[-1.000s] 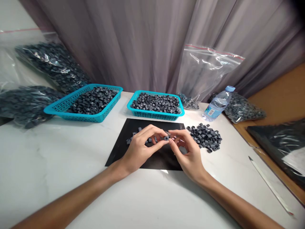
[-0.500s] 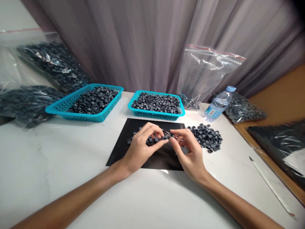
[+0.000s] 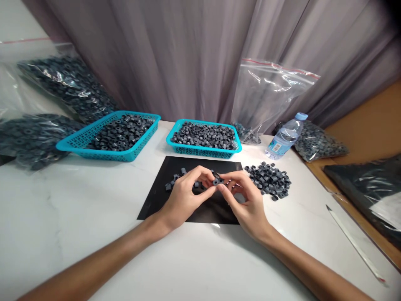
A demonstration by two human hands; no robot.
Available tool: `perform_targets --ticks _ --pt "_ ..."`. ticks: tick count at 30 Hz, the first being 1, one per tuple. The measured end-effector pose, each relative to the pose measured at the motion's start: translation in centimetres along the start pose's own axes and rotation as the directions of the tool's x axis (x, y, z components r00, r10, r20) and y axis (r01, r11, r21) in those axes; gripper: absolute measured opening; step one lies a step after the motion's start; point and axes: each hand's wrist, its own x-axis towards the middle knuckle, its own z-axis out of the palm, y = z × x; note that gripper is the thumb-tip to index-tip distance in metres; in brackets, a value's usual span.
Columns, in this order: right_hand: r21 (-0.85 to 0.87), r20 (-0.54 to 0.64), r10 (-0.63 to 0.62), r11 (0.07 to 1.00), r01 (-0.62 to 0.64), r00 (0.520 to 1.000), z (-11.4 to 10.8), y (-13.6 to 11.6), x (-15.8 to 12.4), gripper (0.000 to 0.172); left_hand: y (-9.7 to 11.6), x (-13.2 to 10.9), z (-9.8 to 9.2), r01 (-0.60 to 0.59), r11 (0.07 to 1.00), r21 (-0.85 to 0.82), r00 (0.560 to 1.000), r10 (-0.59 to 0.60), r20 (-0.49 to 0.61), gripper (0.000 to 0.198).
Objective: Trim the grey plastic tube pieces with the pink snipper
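Note:
Both hands meet over a black mat (image 3: 156, 205) on the white table. My left hand (image 3: 184, 194) pinches a small dark grey ring (image 3: 216, 182) between thumb and fingertips. My right hand (image 3: 247, 205) has its fingers curled and pressed against the same ring from the right. A few loose grey rings (image 3: 175, 177) lie on the mat just behind my left hand. A heap of the same rings (image 3: 269, 179) sits on the table to the right of the mat.
Two turquoise baskets (image 3: 78, 144) (image 3: 203, 151) full of grey rings stand behind the mat. Clear bags of rings (image 3: 62, 88) lie at the left and far right. An almost empty zip bag (image 3: 272, 92), a water bottle (image 3: 285, 138) and a white strip (image 3: 354, 240) are on the right.
The hands have stayed together over the mat, turning the ring slightly between the fingertips. Nothing else has moved.

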Motion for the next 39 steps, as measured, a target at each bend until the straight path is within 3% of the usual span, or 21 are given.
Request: perform_targets --ticks 7,12,22,27,31,35,39 --pt "0.010 -0.013 0.000 1.000 0.000 1.000 0.0 -0.1 0.3 0.024 0.5 0.1 -0.2 0.093 0.984 -0.152 0.992 -0.079 0.096 0.013" --pt "0.002 0.005 0.013 1.000 -0.013 1.000 -0.1 -0.1 0.2 0.024 0.5 0.4 -0.2 0.200 0.932 -0.301 0.980 -0.192 0.059 0.012" --pt "0.042 0.027 0.125 0.991 -0.126 0.992 0.2 0.3 0.4 0.019 -0.2 0.5 -0.4 0.297 0.887 -0.354 0.955 -0.274 0.113 0.015" --pt "-0.039 0.012 0.047 0.998 -0.047 0.999 -0.2 1.0 1.4 0.018 -1.0 0.4 -0.4 0.341 0.883 -0.321 0.940 -0.327 0.100 0.021" --pt "-0.219 -0.029 -0.155 0.965 0.145 0.987 -2.2 2.2 4.8 0.016 -1.1 0.2 -0.4 0.309 0.923 -0.228 0.951 -0.295 0.097 0.021" --pt "-0.360 -0.173 -0.215 0.922 0.142 0.961 -5.6 2.8 11.2 0.021 -1.1 0.0 -0.5 0.267 0.955 -0.131 0.959 -0.250 0.135 0.019" --pt "-0.563 -0.291 -0.346 0.816 0.132 0.892 -9.8 2.5 19.1 0.024 -1.1 -0.2 -0.4 0.262 0.960 -0.096 0.959 -0.248 0.137 0.017"
